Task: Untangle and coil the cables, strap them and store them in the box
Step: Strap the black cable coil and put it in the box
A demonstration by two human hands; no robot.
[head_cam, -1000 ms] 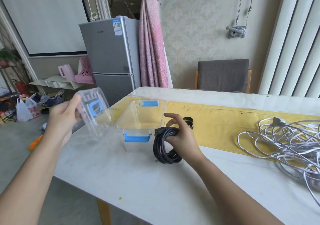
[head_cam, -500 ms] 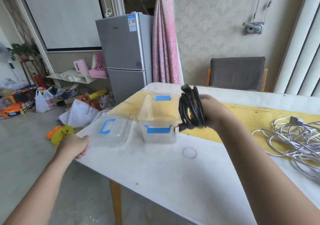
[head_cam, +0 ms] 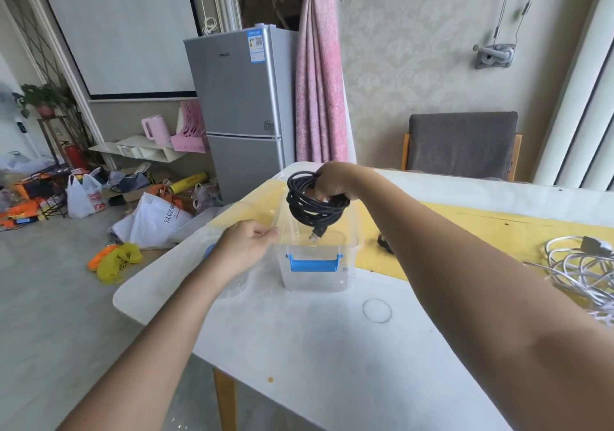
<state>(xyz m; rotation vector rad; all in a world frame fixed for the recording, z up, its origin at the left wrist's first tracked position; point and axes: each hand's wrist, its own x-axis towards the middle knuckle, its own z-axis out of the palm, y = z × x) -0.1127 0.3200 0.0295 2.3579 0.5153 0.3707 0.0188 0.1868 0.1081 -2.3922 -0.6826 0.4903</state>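
Coil of black cable (head_cam: 312, 203) had moved from beside the box to directly above its open top, gripped by the right hand (head_cam: 335, 178) with fingers closed through the loops. Plug end (head_cam: 317, 232) hung down inside the box mouth. Half a second earlier the coil was level with the box and off to its right; a second earlier it sat low near the worktop.

Left hand (head_cam: 247, 242) had let go of the lid and shifted to the box (head_cam: 315, 274), pinching its near-left rim to steady it. Lid was mostly hidden behind that hand; only a blue bit showed left of the wrist.

Judgement: first cable was coiled and about to be dropped in. No strap visible on the coil, couldn't tell. White cables (head_cam: 578, 271) lay well to the right of the right arm on the worktop (head_cam: 299, 347), still a tangle, so most of the job was left.

Writing: white bag (head_cam: 156, 221) on the floor left of the left hand read "BLGZ…", rest unreadable. Fridge (head_cam: 239, 104) had a blue label and a brand mark, both too small to read. Another bag further left had red print, illegible.
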